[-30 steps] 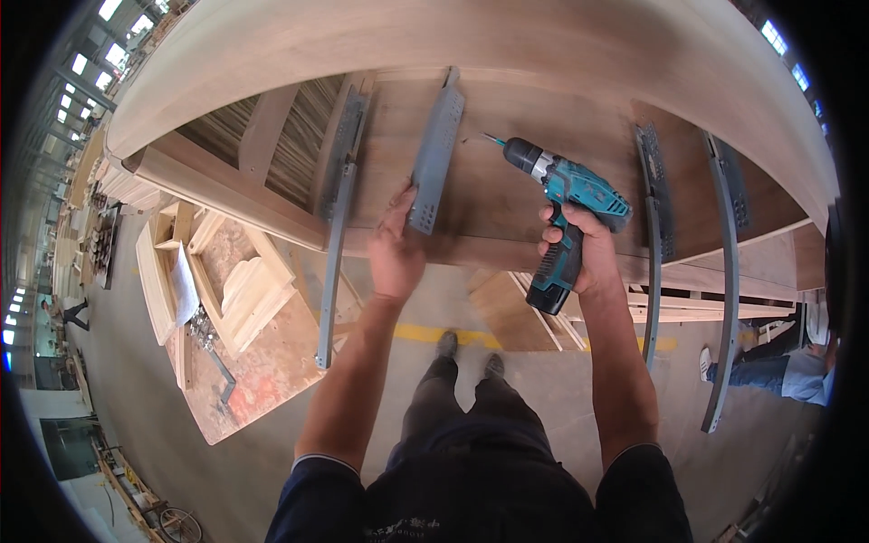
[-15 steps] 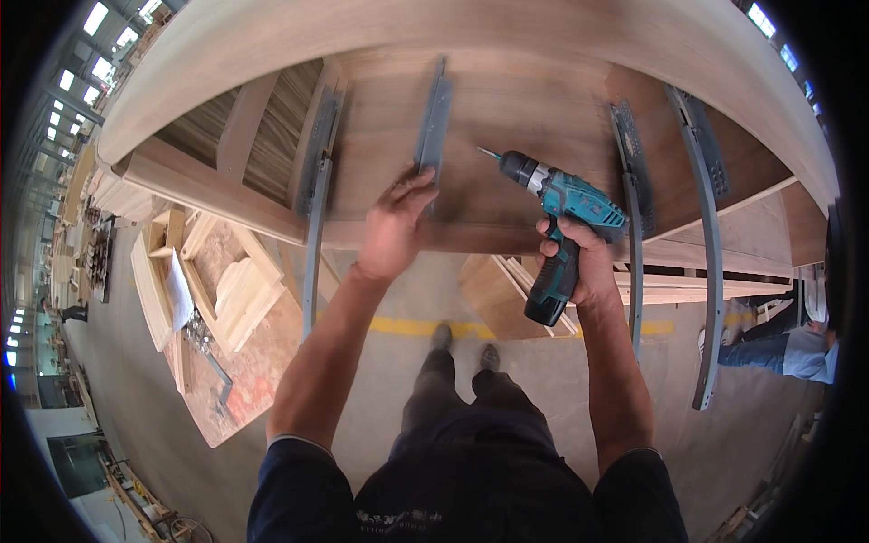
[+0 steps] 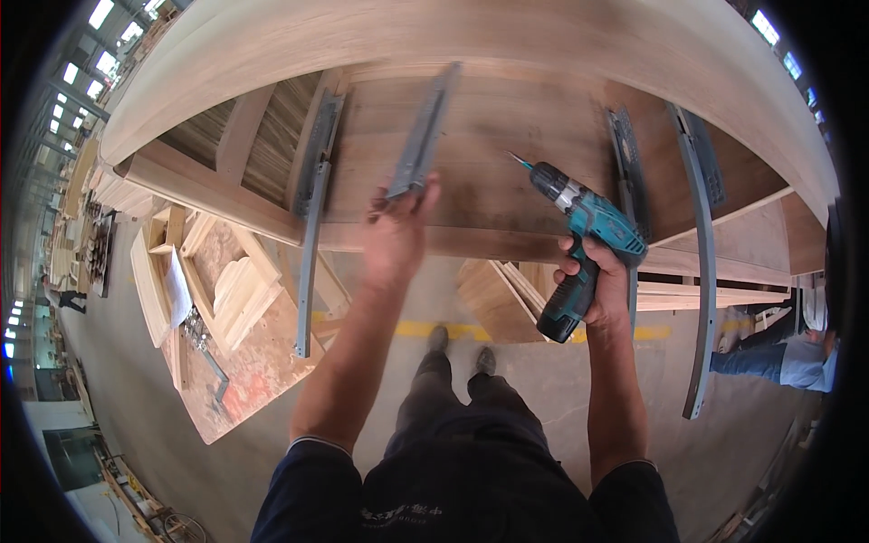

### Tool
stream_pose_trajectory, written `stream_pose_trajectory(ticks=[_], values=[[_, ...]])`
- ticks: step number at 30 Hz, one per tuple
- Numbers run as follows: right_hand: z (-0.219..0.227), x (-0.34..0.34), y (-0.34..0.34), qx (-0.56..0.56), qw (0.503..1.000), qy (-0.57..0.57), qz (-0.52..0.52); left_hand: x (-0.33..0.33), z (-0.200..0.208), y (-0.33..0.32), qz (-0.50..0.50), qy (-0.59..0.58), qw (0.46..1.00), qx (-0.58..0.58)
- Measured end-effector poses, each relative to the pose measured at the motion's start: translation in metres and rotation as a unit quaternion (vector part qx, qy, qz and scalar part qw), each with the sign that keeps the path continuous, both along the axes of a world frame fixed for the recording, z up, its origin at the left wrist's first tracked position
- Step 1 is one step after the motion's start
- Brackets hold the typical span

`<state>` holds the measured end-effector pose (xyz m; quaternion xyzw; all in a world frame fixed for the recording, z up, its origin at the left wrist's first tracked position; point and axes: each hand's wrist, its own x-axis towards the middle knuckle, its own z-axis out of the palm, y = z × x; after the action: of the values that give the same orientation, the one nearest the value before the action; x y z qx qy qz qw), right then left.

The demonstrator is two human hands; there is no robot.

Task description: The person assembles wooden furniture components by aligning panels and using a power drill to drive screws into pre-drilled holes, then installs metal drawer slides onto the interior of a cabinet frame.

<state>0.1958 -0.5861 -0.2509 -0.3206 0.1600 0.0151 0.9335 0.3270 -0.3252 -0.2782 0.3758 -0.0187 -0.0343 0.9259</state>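
Note:
My left hand [image 3: 396, 237] is closed round the near end of a loose grey metal drawer slide [image 3: 425, 136]. The slide slants away from me over the inner panel [image 3: 520, 118] of a wooden cabinet; motion blurs it a little. In my right hand [image 3: 605, 288] is a teal and black cordless drill [image 3: 597, 219], its bit pointing away and to the left. Extended slides sit on the cabinet's inner sides: a left slide [image 3: 313, 226], a far-right slide [image 3: 703, 262], and a middle-right slide [image 3: 625, 149] partly hidden behind the drill.
The cabinet's thick curved edge [image 3: 407, 32] arches across the far side. At the left, a low board [image 3: 258, 362] carries wooden frames, a white sheet [image 3: 178, 290] and a pile of small metal parts. Wooden panels lean beneath the cabinet. Another person [image 3: 787, 357] is at the right edge.
My left hand has gone from touching the slide's side to gripping its near end, and the slide has tilted. The drill in my right hand has moved right and slightly toward me.

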Motion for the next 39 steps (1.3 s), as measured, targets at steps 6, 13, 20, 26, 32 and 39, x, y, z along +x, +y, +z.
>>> stream_pose_trajectory(ticks=[6, 13, 20, 26, 32, 39], values=[[-0.001, -0.016, -0.015, 0.009, 0.999, -0.04, -0.031, -0.027, -0.012, -0.074, -0.047, 0.103, 0.981, -0.154], [0.008, -0.029, -0.022, -0.003, 0.998, -0.058, -0.023, -0.044, 0.002, -0.076, -0.294, 0.118, 0.917, 0.241], [0.017, -0.028, -0.01, -0.019, 0.998, -0.061, -0.023, 0.027, 0.011, -0.006, -0.041, -0.313, 0.647, 0.694], [0.018, -0.032, -0.006, -0.013, 0.998, -0.058, -0.013, 0.021, 0.016, 0.027, -0.111, -0.182, 0.593, 0.776], [0.014, -0.035, -0.003, -0.01, 0.999, -0.045, -0.029, 0.037, 0.014, 0.015, -0.155, -0.217, 0.549, 0.792], [0.02, -0.036, 0.002, 0.005, 0.999, -0.025, -0.031, 0.153, -0.029, -0.044, -0.037, -0.302, 0.554, 0.775]])
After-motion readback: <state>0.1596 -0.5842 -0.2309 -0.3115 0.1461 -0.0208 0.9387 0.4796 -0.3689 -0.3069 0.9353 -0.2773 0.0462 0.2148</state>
